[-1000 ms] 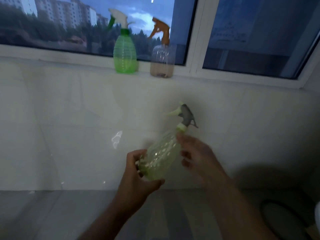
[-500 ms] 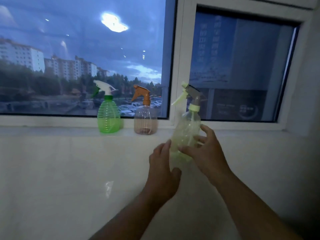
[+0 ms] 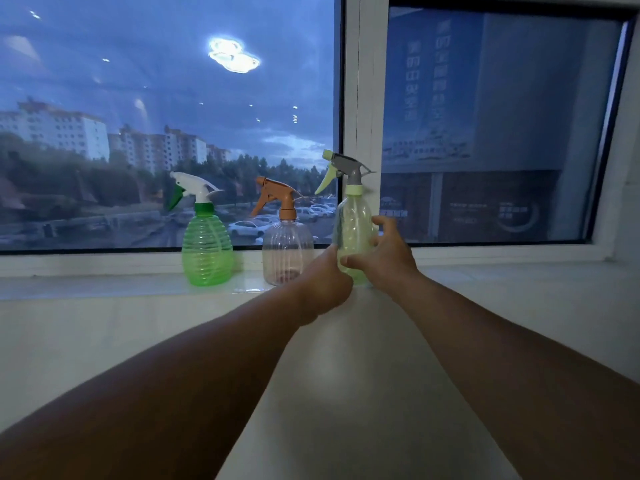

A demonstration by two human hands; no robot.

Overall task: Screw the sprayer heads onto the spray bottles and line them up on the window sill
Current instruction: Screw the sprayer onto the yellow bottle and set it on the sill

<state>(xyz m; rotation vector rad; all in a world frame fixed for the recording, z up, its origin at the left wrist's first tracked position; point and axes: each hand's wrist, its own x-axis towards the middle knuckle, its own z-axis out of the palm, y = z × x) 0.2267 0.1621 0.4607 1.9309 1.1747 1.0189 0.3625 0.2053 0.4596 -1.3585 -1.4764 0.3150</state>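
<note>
- Three plastic spray bottles stand upright in a row on the white window sill [image 3: 104, 284], in front of the large window pane [image 3: 166, 116], all with their nozzles pointing left.
- At the left is the bright green ribbed bottle with a white sprayer head and green trigger [image 3: 206, 249].
- Just beside it, in the middle, is the clear pinkish ribbed bottle with an orange sprayer head [image 3: 287, 252]; a small gap separates the two.
- At the right end, in front of the white window frame post [image 3: 363, 98], is the pale yellow-green translucent bottle with a grey sprayer head and light green trigger [image 3: 351, 223]. Its head sits on the neck; its base is hidden behind the hands, so contact with the sill cannot be confirmed.
- The right hand [image 3: 388, 258] wraps loosely around this bottle's right side, thumb across the front, fingers curled round the back.
- The left hand [image 3: 325, 282] reaches up against the bottle's lower left side, thumb tip touching it; the fingers are hidden, so how tightly it grasps cannot be told.
- Both bare forearms stretch forward over the pale wall below the sill.
</note>
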